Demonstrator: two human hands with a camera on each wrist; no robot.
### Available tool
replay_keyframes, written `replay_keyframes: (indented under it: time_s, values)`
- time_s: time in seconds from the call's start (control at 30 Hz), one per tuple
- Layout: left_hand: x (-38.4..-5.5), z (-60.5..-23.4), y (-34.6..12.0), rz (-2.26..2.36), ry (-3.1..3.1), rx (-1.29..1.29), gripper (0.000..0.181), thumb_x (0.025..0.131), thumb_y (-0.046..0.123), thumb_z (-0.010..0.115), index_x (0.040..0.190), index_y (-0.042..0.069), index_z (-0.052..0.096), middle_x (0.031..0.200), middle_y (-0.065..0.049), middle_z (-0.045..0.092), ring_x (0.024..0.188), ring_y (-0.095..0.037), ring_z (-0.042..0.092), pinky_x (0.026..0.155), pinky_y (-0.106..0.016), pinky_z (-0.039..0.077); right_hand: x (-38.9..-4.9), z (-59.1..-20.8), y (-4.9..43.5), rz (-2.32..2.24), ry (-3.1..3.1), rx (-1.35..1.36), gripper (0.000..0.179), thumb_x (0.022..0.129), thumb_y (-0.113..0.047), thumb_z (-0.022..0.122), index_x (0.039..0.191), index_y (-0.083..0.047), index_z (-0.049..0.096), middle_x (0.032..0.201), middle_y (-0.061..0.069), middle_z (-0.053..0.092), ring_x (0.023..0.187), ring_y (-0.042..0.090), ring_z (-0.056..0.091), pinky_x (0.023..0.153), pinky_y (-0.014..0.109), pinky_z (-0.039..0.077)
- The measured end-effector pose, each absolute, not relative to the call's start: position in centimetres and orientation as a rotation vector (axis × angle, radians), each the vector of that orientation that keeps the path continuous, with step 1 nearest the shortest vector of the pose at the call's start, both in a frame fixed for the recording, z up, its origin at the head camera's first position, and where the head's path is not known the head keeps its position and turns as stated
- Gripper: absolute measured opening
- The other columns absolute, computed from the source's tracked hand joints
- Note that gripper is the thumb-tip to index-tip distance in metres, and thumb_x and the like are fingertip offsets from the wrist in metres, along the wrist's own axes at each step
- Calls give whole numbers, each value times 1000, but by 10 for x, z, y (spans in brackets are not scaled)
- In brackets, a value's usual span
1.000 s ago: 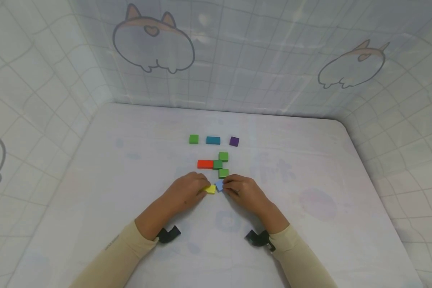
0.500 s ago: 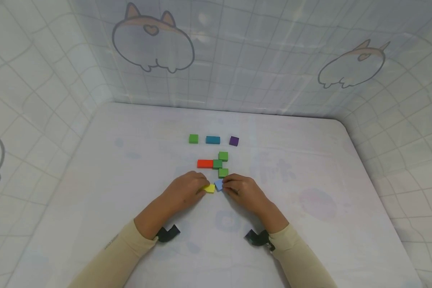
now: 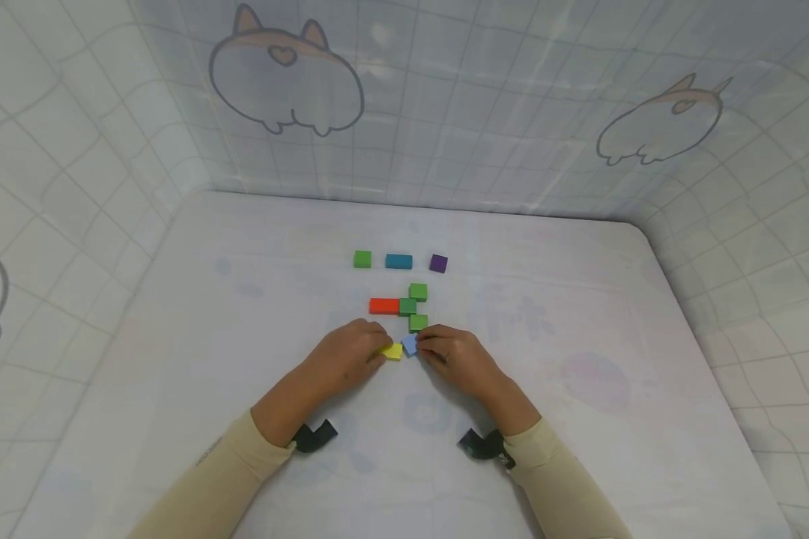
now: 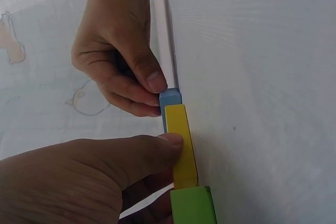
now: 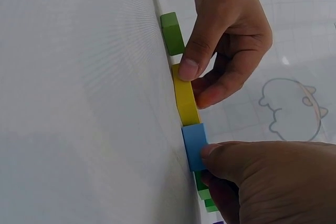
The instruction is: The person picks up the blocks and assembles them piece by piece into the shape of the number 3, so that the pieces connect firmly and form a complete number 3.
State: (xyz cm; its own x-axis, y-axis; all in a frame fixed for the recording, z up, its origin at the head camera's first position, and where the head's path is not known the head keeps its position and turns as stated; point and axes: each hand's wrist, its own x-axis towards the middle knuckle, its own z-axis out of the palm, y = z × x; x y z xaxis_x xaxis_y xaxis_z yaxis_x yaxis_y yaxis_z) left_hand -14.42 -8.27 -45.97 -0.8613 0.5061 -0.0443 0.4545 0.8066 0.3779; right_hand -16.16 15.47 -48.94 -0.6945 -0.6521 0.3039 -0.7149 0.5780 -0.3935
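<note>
My left hand [image 3: 352, 355] pinches a yellow block [image 3: 394, 352] between thumb and fingers on the table. Just to its right, my right hand [image 3: 460, 359] pinches a light blue block [image 3: 410, 345], which sits slightly turned with a corner toward the yellow one. In the left wrist view the thumb lies on the long yellow side, and a green block [image 4: 193, 205] stands at its near end. From the head view that green block is hidden by the left hand. The right wrist view shows the thumb on the blue block's face [image 5: 195, 148].
Beyond the hands, a red block [image 3: 384, 306] adjoins a dark green block [image 3: 407, 307], with light green blocks [image 3: 418, 292] [image 3: 418, 323] at its corners. Farther back stand a green block [image 3: 362, 259], a teal block [image 3: 399, 261] and a purple block [image 3: 438, 263]. A patterned curtain [image 3: 445, 112] borders the table.
</note>
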Motion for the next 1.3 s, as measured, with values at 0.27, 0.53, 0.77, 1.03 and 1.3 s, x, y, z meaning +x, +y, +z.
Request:
replay_keyframes:
  time_s: [0.27, 0.53, 0.77, 1.03, 1.3]
  values:
    - [-145, -459, -84, 598, 2865, 817, 22, 91, 12, 71, 112, 11, 74, 108, 1, 71, 106, -18, 61, 93, -32, 54, -161, -486, 154, 782, -2707, 1145, 19, 85, -6, 78, 104, -6, 79, 111, 2, 73, 106, 13, 68, 93, 25, 55]
    - [-145, -457, -84, 599, 2858, 808, 22, 91, 12, 71, 113, 12, 74, 109, 2, 70, 105, -18, 61, 93, -32, 54, -162, -485, 154, 795, -2708, 1148, 20, 85, -6, 78, 104, -5, 78, 110, 3, 73, 105, 14, 69, 93, 26, 55]
    - [-145, -458, -84, 593, 2853, 793, 23, 91, 13, 71, 114, 12, 73, 111, 1, 70, 108, -18, 60, 95, -33, 54, -162, -484, 154, 804, -2713, 1144, 19, 85, -6, 78, 105, -5, 78, 111, 3, 73, 106, 14, 68, 93, 26, 55]
    - [-145, -457, -84, 587, 2855, 796, 23, 91, 13, 71, 114, 11, 73, 111, 1, 70, 108, -19, 60, 95, -34, 54, -162, -485, 154, 807, -2710, 1143, 20, 85, -6, 78, 105, -5, 78, 110, 3, 73, 106, 14, 68, 93, 26, 55]
    - [-146, -457, -85, 570, 2853, 788, 24, 91, 14, 71, 116, 12, 73, 112, 1, 70, 109, -19, 60, 96, -34, 54, -163, -486, 154, 806, -2709, 1144, 21, 85, -7, 78, 106, -6, 78, 111, 2, 73, 106, 13, 68, 93, 25, 54]
